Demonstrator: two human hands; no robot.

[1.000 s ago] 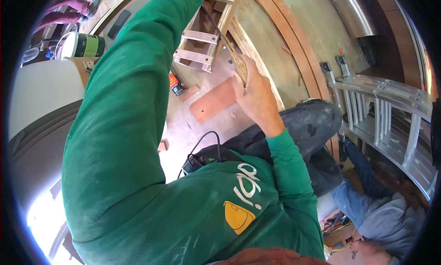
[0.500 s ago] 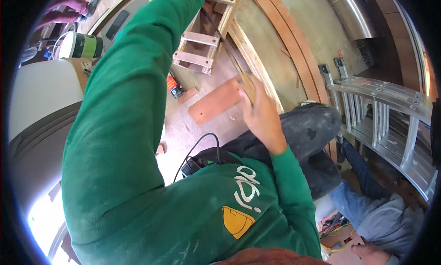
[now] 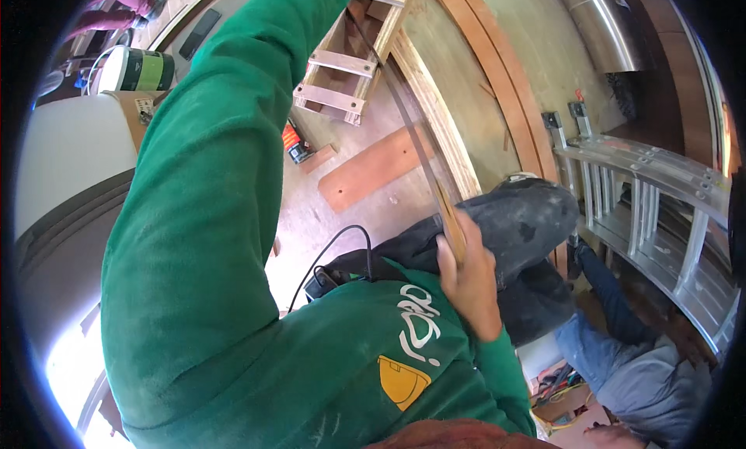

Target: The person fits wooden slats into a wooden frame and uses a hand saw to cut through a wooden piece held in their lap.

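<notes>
My right hand (image 3: 466, 270) is closed round the light wooden handle (image 3: 454, 227) of a long, narrow dark-bladed tool, low in front of my body beside my thigh. Its blade (image 3: 404, 107) runs up to a small wooden frame with crosspieces (image 3: 338, 60), top centre. My left arm stretches to the top edge near that frame; my left hand is out of sight. Below the frame lie a flat reddish board with two holes (image 3: 369, 169), a small offcut (image 3: 317, 159) and a dark can with an orange label (image 3: 295, 144).
An aluminium ladder (image 3: 645, 169) stands right; long curved-looking boards (image 3: 505, 91) and a steel cylinder (image 3: 590, 25) are above it. A co-worker (image 3: 637, 371) is at lower right, another person in pink (image 3: 116, 6) upper left. A bucket (image 3: 136, 69) sits left.
My right hand has drawn back toward my body and down, bringing the wooden handle with it; more of the dark blade now shows. My left arm has barely moved.
</notes>
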